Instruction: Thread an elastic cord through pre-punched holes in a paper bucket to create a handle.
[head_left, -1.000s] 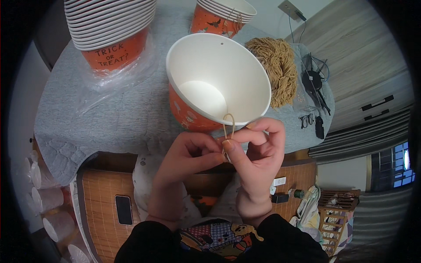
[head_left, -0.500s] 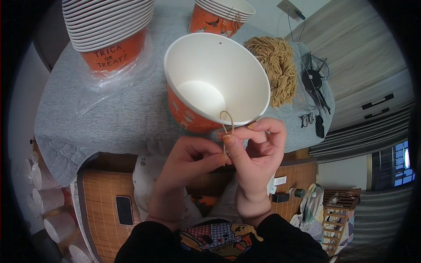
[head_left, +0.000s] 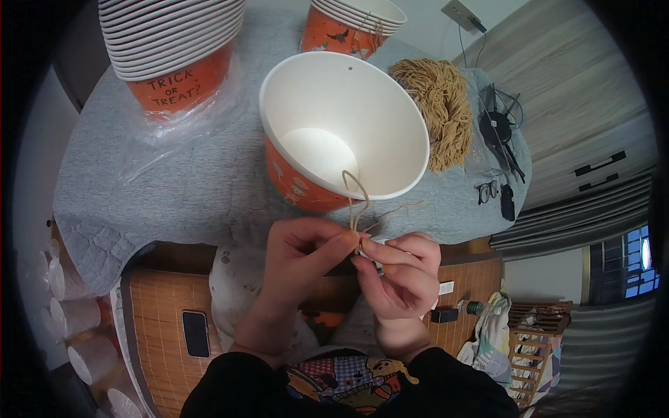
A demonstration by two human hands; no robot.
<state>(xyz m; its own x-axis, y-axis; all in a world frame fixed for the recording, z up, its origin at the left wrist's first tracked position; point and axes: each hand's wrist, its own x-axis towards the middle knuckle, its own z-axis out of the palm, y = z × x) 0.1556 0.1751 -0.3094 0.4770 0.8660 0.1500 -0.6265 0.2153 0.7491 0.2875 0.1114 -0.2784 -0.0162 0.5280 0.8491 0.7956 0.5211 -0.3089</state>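
A person looks down at both hands, which meet just in front of a grey desk [head_left: 174, 188]. The left hand [head_left: 300, 251] and right hand [head_left: 401, 272] each pinch a thin tan string [head_left: 357, 202] between thumb and fingertip, the tips nearly touching, so both grips are closed on the string. The string loops up over the near rim of a large paper bucket [head_left: 334, 132], orange outside and white inside. The bucket lies tilted with its mouth toward the person, seemingly so the rim and its small hole are easy to reach. The pinch sits right at the base of the loop, which looks like the hold used for tying a knot. Both wrists bend inward, forearms coming up from the lower edge.

Behind the bucket lies a bundle of cut strings [head_left: 439, 111], within reach on the right. A stack of buckets [head_left: 171, 49] stands at the far left on clear plastic wrap, and a second stack [head_left: 352, 24] stands far centre. Black cables [head_left: 498, 129] lie at the desk's right edge.
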